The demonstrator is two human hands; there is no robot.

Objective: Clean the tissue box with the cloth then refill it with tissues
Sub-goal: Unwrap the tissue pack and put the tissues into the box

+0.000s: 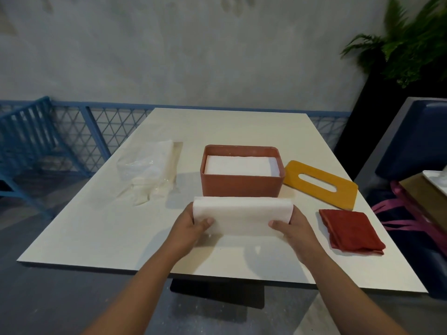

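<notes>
A terracotta tissue box point(242, 186) stands open in the middle of the white table point(108, 228), with a white stack of tissues point(238, 165) lying inside it. Just in front of the box, I hold a second white stack of tissues point(242, 215) above the table. My left hand point(191, 228) grips its left end and my right hand point(294, 229) grips its right end, thumbs on top. The yellow slotted lid point(321, 187) lies flat to the right of the box. A folded red cloth point(350, 229) rests near the table's right edge.
A crumpled clear plastic wrapper point(150, 170) with some tissues lies left of the box. A blue bench with bags point(411, 213) stands at the right, a potted plant point(411, 44) behind it. Blue railing point(60, 131) runs beyond the table's far and left sides.
</notes>
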